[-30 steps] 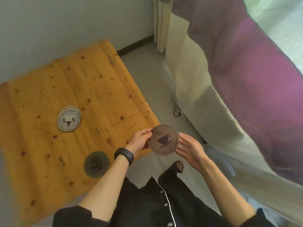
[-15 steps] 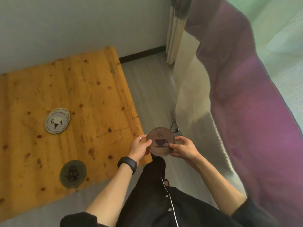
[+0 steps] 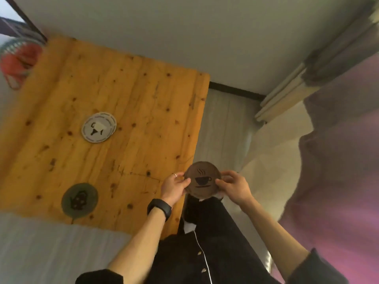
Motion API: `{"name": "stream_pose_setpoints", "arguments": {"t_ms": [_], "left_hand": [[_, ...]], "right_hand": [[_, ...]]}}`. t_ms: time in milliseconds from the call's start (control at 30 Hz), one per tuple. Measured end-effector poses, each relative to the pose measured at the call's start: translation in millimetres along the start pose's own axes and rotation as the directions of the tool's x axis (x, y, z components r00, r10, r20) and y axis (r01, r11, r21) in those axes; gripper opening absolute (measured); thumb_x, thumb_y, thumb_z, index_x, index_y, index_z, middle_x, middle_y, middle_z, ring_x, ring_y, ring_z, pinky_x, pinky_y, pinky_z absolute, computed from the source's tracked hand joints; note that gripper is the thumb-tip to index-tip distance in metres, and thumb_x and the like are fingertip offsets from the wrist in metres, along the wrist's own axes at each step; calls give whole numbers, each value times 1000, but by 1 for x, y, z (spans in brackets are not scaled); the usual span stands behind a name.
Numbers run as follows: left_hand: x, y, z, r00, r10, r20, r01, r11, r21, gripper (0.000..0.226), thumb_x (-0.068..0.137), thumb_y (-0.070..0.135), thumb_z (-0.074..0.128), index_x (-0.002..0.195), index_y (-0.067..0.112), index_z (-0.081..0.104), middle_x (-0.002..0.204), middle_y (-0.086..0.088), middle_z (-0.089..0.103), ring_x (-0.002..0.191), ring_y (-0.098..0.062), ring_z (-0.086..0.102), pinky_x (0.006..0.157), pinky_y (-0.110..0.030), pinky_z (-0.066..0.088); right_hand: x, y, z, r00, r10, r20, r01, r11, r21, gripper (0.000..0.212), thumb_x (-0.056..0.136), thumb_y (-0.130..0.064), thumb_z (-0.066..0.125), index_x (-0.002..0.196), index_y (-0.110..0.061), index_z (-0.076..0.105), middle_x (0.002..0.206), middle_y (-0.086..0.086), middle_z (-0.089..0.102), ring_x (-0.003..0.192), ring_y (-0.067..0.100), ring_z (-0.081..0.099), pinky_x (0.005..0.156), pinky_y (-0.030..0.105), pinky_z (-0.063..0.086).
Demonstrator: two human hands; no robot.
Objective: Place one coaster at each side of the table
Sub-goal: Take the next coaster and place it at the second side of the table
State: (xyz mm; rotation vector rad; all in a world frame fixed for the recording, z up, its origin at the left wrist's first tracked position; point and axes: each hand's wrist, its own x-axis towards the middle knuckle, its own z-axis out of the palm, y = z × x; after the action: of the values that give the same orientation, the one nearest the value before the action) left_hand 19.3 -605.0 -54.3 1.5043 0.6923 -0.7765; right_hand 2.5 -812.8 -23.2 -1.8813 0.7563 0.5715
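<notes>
Both hands hold a round brown coaster (image 3: pixel 203 179) printed with a steaming cup, in the air just off the right edge of the wooden table (image 3: pixel 127 111). My left hand (image 3: pixel 174 186) pinches its left rim and my right hand (image 3: pixel 233 186) grips its right rim. A small stack of white coasters (image 3: pixel 99 127) with a black print lies near the table's middle. Near the front edge a grey-green coaster (image 3: pixel 79 200) with a teapot print lies flat.
A white wall runs behind the table. A bed with a purple cover (image 3: pixel 338 160) and a pale sheet stands to the right, with a narrow strip of grey floor (image 3: pixel 223 124) between. A red and green knitted thing (image 3: pixel 18 56) sits at the table's far left corner.
The view has swung left, so more of the table and wall shows. My right hand has closed onto the brown coaster's right rim; a second ago it was open beside it.
</notes>
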Motion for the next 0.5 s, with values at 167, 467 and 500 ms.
{"name": "stream_pose_setpoints", "arguments": {"t_ms": [167,467,500], "left_hand": [[26,15,-1,988,-52,-142,21,977,-212,29,93,10,65,119,1,59,121,-17,65,105,-34,66,91,-45,55],[103,69,51,845,-270,-461,79,917,-392,35,95,35,60,120,9,61,126,-10,64,114,-31,60,95,-37,47],[109,75,58,818,-307,-486,132,924,-360,38,95,40,59,121,13,62,125,-7,65,115,-29,59,92,-34,46]], "right_hand": [[78,-58,2,975,-63,214,115,965,-237,17,87,-18,75,102,-19,68,85,1,77,66,15,74,54,21,57],[251,-165,28,737,-100,669,586,588,-557,16,86,-30,73,92,-38,60,75,-10,73,63,10,66,61,35,55],[265,-177,29,699,-100,708,650,502,-571,17,86,-33,72,90,-41,58,77,-15,70,69,7,65,61,30,51]]}}
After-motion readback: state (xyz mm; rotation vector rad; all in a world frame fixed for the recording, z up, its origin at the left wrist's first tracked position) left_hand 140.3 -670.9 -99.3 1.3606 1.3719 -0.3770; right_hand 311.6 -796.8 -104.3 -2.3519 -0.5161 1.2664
